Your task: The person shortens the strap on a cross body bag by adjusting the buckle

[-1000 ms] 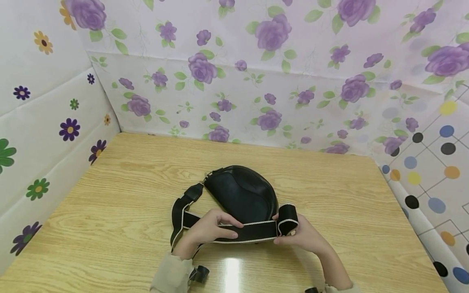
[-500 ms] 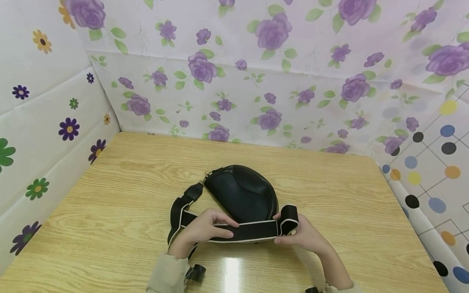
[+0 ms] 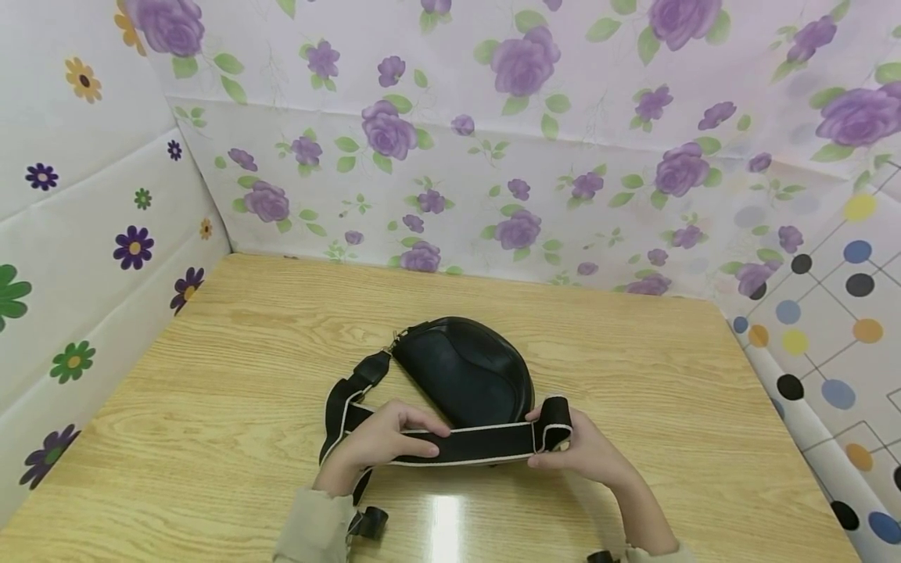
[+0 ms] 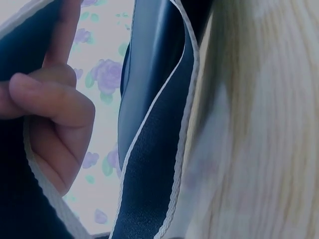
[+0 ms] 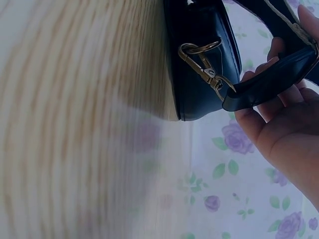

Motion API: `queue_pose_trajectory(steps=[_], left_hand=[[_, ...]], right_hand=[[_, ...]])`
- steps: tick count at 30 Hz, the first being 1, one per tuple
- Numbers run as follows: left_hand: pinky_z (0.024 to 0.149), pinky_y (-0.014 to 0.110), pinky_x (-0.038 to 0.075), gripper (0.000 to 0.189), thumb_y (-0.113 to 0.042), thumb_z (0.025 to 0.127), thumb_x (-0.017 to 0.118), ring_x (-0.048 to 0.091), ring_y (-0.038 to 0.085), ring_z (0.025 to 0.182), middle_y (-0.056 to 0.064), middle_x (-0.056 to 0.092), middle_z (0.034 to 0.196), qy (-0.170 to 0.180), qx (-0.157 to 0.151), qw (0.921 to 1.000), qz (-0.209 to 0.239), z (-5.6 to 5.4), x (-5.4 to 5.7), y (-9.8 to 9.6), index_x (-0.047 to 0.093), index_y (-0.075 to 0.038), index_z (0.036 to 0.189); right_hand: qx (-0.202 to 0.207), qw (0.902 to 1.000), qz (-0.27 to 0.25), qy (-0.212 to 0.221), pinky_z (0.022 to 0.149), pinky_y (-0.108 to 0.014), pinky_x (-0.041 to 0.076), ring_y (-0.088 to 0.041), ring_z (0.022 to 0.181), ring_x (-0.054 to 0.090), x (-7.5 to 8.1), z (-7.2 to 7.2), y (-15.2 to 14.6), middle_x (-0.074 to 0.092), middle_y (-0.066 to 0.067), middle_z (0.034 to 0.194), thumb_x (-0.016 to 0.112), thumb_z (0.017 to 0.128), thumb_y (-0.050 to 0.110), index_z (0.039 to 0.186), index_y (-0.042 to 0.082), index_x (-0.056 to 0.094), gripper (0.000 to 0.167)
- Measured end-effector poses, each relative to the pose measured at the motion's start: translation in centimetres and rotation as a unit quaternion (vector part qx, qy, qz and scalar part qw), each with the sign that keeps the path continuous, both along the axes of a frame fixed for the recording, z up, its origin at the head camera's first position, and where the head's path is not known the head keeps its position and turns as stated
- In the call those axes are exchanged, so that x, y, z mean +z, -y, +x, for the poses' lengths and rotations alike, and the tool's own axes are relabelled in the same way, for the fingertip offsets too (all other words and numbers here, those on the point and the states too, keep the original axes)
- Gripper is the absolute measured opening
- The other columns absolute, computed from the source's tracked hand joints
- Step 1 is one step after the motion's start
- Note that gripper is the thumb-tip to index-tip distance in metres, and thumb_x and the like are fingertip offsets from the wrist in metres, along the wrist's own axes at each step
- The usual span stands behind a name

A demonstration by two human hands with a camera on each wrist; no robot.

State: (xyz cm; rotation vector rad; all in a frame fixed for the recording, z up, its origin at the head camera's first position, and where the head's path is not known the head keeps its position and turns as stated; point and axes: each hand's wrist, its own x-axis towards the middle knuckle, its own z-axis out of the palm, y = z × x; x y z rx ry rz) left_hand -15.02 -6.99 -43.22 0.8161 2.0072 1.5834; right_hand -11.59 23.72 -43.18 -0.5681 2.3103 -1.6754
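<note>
A black half-moon shoulder bag [image 3: 464, 371] lies on the wooden table. Its wide black strap [image 3: 489, 443] with white edging is stretched between the hands in front of it. My left hand [image 3: 383, 442] holds the strap's left part between thumb and fingers; the left wrist view shows its fingers [image 4: 57, 107] curled at the strap. At the other end, my right hand [image 3: 587, 450] grips the strap beside a folded loop [image 3: 554, 418]. In the right wrist view, a gold clasp [image 5: 207, 69] joins the bag to a leather strap end [image 5: 271, 82] lying across that hand's fingers.
The light wooden table [image 3: 633, 352] reaches to a flower-printed cloth [image 3: 521, 156] at the back. Printed sheets also stand along the left and right sides. A slack strap bend [image 3: 341, 407] hangs left of the bag, near the left wrist.
My left hand has slid a little to the left along the strap, so a longer stretch shows between the hands. The right hand and the bag have hardly moved.
</note>
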Motion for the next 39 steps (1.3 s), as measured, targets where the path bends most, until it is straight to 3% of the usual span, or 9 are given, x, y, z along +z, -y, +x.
queue_pose_trajectory(steps=[21,39], left_hand=[[0.076,0.026,0.047,0.023,-0.005,0.079,0.067,0.057,0.016,0.095,0.013,0.063,0.102,0.019,0.006,0.9998,0.001,0.1,-0.2,1.4,0.066,0.004,0.1],[0.075,0.027,0.047,0.024,-0.005,0.078,0.067,0.058,0.013,0.091,0.015,0.064,0.098,0.001,0.003,0.9998,0.018,0.1,-0.5,2.3,0.065,0.007,0.098]], right_hand=[[0.006,0.9999,-0.003,0.011,0.075,-0.028,0.044,-0.022,0.09,0.05,-0.2,-0.2,0.0,0.051,-0.016,0.104,0.075,0.07,0.005,0.109,-0.002,0.052,0.046],[0.009,0.9997,-0.013,0.019,0.071,-0.028,0.044,-0.021,0.084,0.051,0.0,-0.2,0.0,0.053,-0.016,0.099,0.074,0.07,0.003,0.109,-0.004,0.052,0.045]])
